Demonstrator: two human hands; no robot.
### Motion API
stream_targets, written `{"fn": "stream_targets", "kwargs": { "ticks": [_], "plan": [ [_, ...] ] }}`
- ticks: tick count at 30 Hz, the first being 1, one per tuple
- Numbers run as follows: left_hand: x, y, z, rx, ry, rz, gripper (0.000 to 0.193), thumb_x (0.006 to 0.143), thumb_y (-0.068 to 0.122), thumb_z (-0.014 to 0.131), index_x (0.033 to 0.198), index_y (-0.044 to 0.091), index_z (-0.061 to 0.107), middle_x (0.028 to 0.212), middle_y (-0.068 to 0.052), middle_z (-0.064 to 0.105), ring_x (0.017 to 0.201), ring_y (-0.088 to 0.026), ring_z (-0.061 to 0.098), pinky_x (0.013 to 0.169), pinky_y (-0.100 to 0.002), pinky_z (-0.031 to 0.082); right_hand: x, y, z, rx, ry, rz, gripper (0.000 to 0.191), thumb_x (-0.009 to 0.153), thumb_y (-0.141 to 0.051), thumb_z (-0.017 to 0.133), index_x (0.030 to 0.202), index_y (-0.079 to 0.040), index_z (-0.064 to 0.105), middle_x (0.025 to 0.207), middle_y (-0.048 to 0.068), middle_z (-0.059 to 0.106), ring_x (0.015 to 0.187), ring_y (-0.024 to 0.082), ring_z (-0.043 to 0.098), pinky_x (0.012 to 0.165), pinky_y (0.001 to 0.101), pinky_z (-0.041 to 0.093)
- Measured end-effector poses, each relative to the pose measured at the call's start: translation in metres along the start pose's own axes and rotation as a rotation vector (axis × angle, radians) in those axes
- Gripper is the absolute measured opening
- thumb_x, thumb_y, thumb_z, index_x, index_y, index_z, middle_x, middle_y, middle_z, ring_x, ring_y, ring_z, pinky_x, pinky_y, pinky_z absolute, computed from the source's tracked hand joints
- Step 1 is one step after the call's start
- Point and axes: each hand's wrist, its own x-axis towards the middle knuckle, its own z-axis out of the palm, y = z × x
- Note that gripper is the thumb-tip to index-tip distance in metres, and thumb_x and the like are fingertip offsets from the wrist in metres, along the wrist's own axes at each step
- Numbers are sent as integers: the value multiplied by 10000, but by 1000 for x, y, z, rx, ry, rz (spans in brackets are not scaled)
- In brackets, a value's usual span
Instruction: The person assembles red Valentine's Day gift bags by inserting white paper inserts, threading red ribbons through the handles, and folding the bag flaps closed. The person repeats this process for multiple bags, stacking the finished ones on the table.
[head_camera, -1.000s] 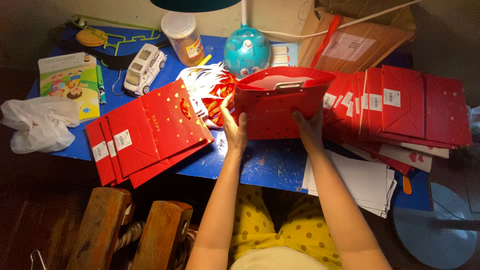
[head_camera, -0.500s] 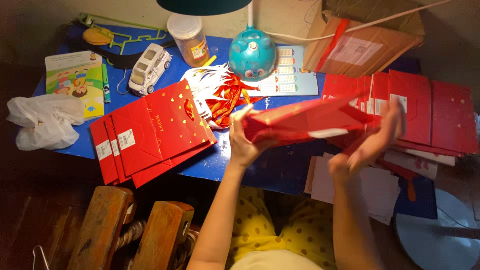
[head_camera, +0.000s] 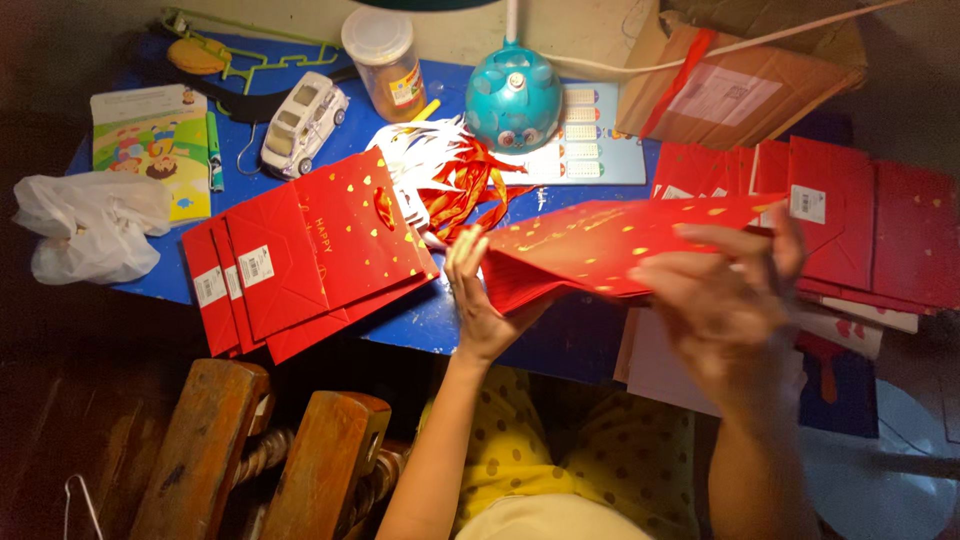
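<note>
Held item: a red paper gift bag (head_camera: 610, 250) with gold heart specks, folded nearly flat, was lifted just above the blue worktop (head_camera: 420, 315), in front of you.
Left hand: your left hand (head_camera: 480, 300) was grasping the bag's left end, thumb underneath and fingers (head_camera: 462, 258) up along the edge.
Right hand: your right hand (head_camera: 725, 300) was clenched over the bag's right part; it showed blurred, so the exact finger placement could not be told.
Finished-looking stack: flat red bags (head_camera: 300, 255), fanned and overlapping, lay on the worktop to your left, white label stickers (head_camera: 258, 265) showing.
Further stack: more red bags (head_camera: 860, 220) lay to your right, partly over white sheets (head_camera: 660, 360).
Loose pieces: red ribbon handles and white paper shreds (head_camera: 455, 175) lay beyond the held bag.
Other stock: a teal lamp base (head_camera: 513, 95), a lidded jar (head_camera: 385, 60), a white toy van (head_camera: 303, 122), a picture booklet (head_camera: 150, 145), a crumpled plastic bag (head_camera: 90, 225) and a cardboard parcel (head_camera: 730, 90).
Handling note, as judgement: you would have done best pinching both ends evenly, keeping the side gussets tucked inward, and pressing along existing creases only; uneven pull risked skewing the fold or tearing the thin paper.
</note>
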Motion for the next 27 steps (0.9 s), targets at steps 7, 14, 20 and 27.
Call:
{"fn": "stream_targets", "kwargs": {
  "ticks": [7,14,20,27],
  "plan": [
    [14,12,-24,-373,-147,-192,744,817,271,900,1416,132,480,1285,-145,690,1213,-346,693,1072,-446,556,-23,21,2,373,103,311,150,932,-175,757,1051,-210,673,1202,-43,694,1325,198,588,1350,547,256],
    [35,43,-34,-90,-180,125,237,886,-20,757,1109,50,721,1268,-160,690,1118,-332,712,971,-391,586,-25,-1,-28,83,-144,337,811,677,-356,833,1406,-131,558,1388,123,598,1341,291,534,1246,575,247],
    [35,68,-35,-12,-208,211,224,873,-27,766,1079,53,725,1257,-154,680,1109,-330,710,950,-393,593,-5,-32,8,-138,-284,162,1142,612,-393,874,1574,-115,326,1510,188,528,1366,323,503,1166,589,293],
    [24,71,-34,-54,-203,174,245,895,24,793,1116,84,703,1277,-136,687,1144,-331,713,988,-391,599,3,-38,26,-71,-295,174,1065,632,-136,873,1561,-108,353,1326,118,602,1239,294,580,1154,538,358]
  ]
}}
